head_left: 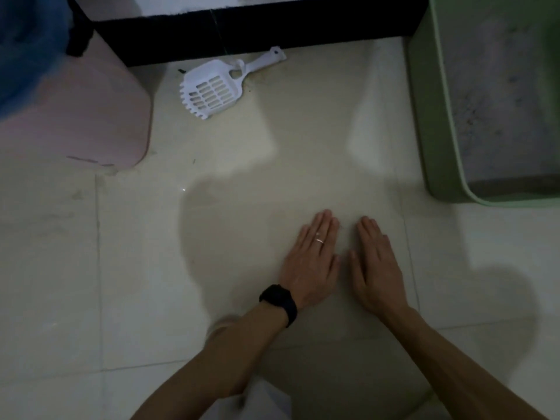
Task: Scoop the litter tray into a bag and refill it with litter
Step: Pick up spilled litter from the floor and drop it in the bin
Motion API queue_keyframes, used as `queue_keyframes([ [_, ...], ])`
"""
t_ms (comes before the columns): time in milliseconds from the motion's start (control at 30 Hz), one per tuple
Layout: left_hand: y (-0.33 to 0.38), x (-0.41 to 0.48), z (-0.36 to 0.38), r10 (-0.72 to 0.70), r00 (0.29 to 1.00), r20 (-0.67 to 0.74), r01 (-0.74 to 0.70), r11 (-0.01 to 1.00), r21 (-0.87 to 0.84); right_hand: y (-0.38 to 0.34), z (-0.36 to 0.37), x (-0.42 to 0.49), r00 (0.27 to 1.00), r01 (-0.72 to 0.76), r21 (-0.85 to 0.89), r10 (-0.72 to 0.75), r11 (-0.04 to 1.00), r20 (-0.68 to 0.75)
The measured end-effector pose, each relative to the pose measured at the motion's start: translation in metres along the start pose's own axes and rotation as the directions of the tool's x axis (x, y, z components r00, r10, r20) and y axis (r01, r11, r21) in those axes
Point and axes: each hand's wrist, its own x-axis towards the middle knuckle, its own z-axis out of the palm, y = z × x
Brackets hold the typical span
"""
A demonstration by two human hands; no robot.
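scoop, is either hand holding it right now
No, the white scoop lies on the floor; the left hand and right hand are open and flat, well apart from it.

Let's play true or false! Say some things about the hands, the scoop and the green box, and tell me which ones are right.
1. The white slotted plastic scoop lies on the pale tiled floor. True.
2. The left hand holds the scoop. False: it lies flat on the floor, apart from the scoop.
3. The green plastic litter tray sits at the right and has grey litter in it. True.
4. The right hand is curled into a fist. False: its fingers are straight, flat on the floor.
5. A black wristband is on the left wrist. True.
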Motion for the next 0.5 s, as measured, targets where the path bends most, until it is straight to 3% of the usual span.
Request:
queue_keyframes([
  [133,0.008,0.017,-0.01,0.106,0.994,0.02,-0.101,0.981,-0.164,0.013,-0.01,-0.001,0.999,0.013,0.008,-0.013,1.0,-0.043],
  [233,-0.011,0.012,-0.025,-0.024,0.995,-0.099,0.0,0.971,-0.24,0.01,-0.016,0.005,0.998,0.011,-0.06,-0.014,0.998,-0.054],
  [300,-0.034,0.006,-0.033,-0.01,0.987,-0.163,-0.01,0.992,-0.123,0.004,-0.017,0.01,0.998,0.01,-0.126,-0.017,0.992,-0.053],
  [400,-0.059,0.004,-0.042,0.075,0.987,-0.142,-0.062,0.994,0.092,-0.005,-0.014,0.018,0.999,0.024,-0.189,-0.031,0.982,-0.034],
  [500,-0.061,0.015,-0.046,0.076,0.987,-0.144,-0.052,0.984,0.169,-0.01,-0.011,0.025,0.999,-0.01,-0.194,0.002,0.981,-0.04],
])
